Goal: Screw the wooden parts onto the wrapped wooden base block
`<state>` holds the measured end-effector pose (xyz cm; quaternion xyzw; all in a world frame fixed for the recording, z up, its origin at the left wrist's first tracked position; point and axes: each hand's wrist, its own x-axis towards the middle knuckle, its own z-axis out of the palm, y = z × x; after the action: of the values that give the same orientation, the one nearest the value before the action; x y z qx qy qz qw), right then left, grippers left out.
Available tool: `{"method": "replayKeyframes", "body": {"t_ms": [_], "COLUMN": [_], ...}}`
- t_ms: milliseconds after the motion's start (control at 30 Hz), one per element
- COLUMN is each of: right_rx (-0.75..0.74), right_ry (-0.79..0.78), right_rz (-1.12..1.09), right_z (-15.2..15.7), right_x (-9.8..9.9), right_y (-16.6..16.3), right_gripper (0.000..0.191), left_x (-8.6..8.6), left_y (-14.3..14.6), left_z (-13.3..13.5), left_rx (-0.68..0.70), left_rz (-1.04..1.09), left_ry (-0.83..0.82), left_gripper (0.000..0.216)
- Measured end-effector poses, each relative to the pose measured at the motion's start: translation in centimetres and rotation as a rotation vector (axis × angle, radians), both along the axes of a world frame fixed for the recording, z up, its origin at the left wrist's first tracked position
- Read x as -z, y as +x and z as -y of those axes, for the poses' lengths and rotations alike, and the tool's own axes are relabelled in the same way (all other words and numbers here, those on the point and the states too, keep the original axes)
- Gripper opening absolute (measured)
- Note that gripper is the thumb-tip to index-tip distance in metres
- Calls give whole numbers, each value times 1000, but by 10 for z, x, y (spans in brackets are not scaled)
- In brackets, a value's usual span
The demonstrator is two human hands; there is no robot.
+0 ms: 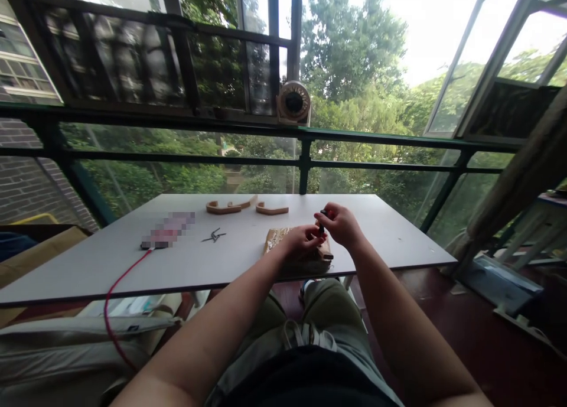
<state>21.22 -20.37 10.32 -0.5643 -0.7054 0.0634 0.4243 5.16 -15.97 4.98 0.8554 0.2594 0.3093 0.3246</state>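
My right hand point(339, 222) is closed around the dark handle of a small tool that looks like a screwdriver point(323, 212), held upright with its tip pointing down. Just below, my left hand point(303, 241) has its fingers pinched together at the tool's lower end. What those fingers hold is too small and hidden to make out. Under both hands lies a rough, pale-flecked wooden board point(275, 235) near the table's front edge. A brown wooden piece point(326, 255) rests on its right part, partly covered by my left hand.
Curved wooden pieces point(272, 210) lie at the back of the white table point(239, 259). A small pile of dark screws or nails point(215, 235) sits left of the board. Further left, a blurred-out device point(168, 233) has a red cable point(116, 283) hanging over the front edge.
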Motion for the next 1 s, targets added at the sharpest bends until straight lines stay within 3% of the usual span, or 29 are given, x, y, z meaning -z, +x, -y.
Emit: {"method": "replayKeyframes", "body": {"t_ms": [167, 333, 400, 533, 1000], "right_rx": [-60, -406, -470, -439, -195], "right_ry": [-28, -43, -64, -67, 11], "right_rz": [-220, -520, -553, -559, -526], "right_z": [3, 10, 10, 8, 11], "right_x": [10, 9, 10, 14, 13], "right_y": [-4, -1, 1, 4, -1], "right_gripper": [31, 42, 43, 33, 33], "left_x": [4, 6, 7, 7, 3], "left_y": [0, 1, 1, 1, 1], "left_z": [-6, -9, -9, -9, -5], "left_rx": [20, 74, 79, 57, 95], "left_rz": [26, 61, 62, 47, 2], "left_ry": [17, -10, -14, -20, -43], "left_gripper": [34, 34, 34, 35, 34]}}
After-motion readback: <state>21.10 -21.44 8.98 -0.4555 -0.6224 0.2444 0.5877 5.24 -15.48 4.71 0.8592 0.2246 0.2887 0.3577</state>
